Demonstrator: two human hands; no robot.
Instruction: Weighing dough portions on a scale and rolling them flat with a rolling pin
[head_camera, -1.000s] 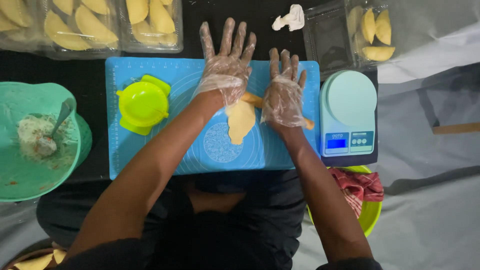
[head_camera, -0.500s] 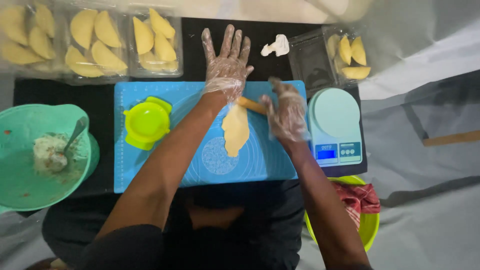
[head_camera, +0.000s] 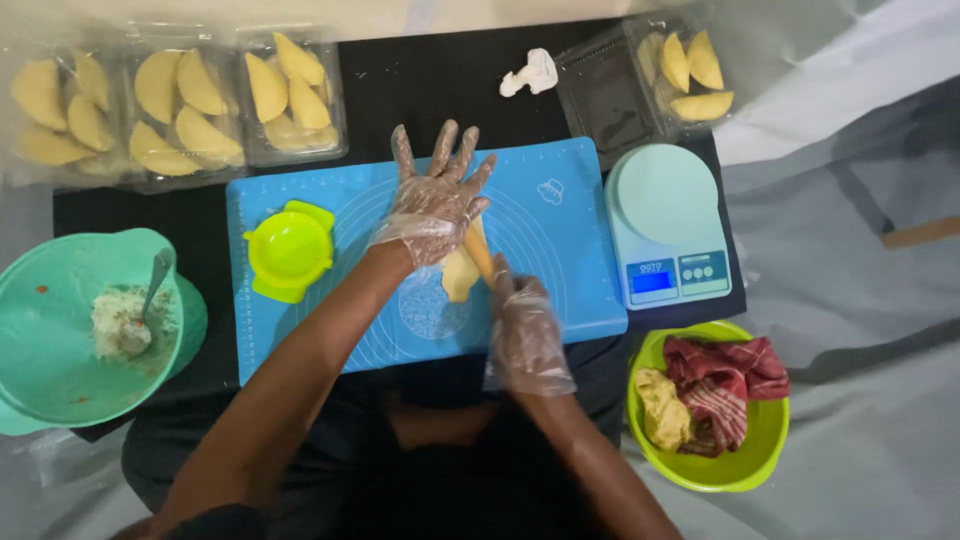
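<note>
Both my hands wear clear plastic gloves. My left hand (head_camera: 435, 200) lies flat with fingers spread on the far part of a wooden rolling pin (head_camera: 479, 253). My right hand (head_camera: 524, 335) is closer to my body, its fingers curled at the pin's near end. The pin lies at an angle over a strip of yellow dough (head_camera: 458, 277), which sits on a blue silicone mat (head_camera: 570, 230) with printed circles.
A lime dumpling press (head_camera: 290, 248) sits on the mat's left. A teal bowl (head_camera: 50, 350) holds filling and a spoon. Clear trays of folded pastries (head_camera: 180, 100) line the back, another tray (head_camera: 690, 70) at back right. A kitchen scale (head_camera: 668, 225) and a green bowl of cloths (head_camera: 715, 415) stand right.
My right hand has drawn back toward my body, and the rolling pin has swung from crosswise to nearly lengthwise. My left hand stays spread flat over the pin and dough.
</note>
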